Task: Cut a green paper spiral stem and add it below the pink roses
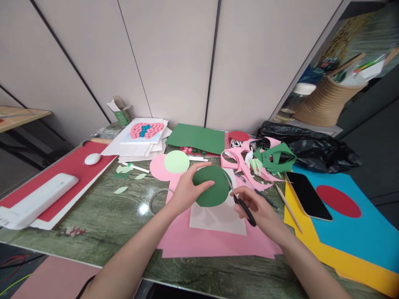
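Scissors [247, 212] are standing at the right edge of the dark green disc [215, 195], your right hand [261, 209] gripping their handles; your left hand [187, 187] is pinching its left side, a pale sheet [218, 223] lying beneath.

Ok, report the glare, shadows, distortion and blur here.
Head view: glare spot on the table, left of the ring; soft shadows on the pale sheet below the green disc; wall seams slant, probably from perspective or a wide lens; scissors fairly sharp, shelf items at top right softer.
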{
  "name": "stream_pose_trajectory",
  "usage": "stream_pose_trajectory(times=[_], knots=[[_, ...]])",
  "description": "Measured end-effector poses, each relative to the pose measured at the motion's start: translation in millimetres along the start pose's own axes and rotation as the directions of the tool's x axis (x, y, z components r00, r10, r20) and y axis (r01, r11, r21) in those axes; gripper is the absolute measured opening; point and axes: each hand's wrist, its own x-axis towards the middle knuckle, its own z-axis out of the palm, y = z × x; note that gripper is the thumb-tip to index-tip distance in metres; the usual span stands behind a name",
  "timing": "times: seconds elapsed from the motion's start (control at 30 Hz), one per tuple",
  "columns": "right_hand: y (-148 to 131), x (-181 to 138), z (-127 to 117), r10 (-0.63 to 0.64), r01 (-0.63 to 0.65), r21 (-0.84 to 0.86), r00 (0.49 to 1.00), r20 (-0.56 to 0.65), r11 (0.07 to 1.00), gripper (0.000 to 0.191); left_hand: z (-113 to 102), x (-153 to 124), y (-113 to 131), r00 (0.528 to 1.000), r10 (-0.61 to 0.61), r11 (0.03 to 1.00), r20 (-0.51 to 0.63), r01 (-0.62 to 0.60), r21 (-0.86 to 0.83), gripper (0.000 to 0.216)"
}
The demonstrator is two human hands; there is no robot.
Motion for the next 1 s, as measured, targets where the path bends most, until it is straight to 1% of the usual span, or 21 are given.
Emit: stream_pose_trajectory(times=[0.13,0.47,0.73,0.87,1.0], knots=[[0.0,0.1,-1.0,0.003,-0.003,0.007,1.0,0.006,1.0,0.023,0.1,0.5,0.5,1.0,0.01,1.0,-0.008,-0.01,0.009,0.039],[2.1,1.3,-2.3,0.017,-0.018,0.012,1.0,0.018,1.0,0.023,-1.2,0.9,0.1,0.999,-0.018,1.0,-0.035,0.017,-0.025,0.038],[-1.1,1.0,-2.4,0.009,-0.009,-0.043,1.0,0.0,0.999,0.022,-1.9,1.8,-0.3,0.998,-0.025,0.999,-0.052,0.022,-0.045,0.038],[-0.7,0.9,-2.7,0.025,-0.024,-0.034,1.0,0.018,0.999,0.023,-2.5,2.0,-1.3,0.998,-0.027,0.998,-0.061,0.024,-0.053,0.039],[-1.7,-0.1,-3.9,0.041,-0.041,0.0,0.998,0.05,0.999,0.022,-4.1,1.8,1.0,0.998,-0.052,0.997,-0.037,0.049,-0.063,0.039]])
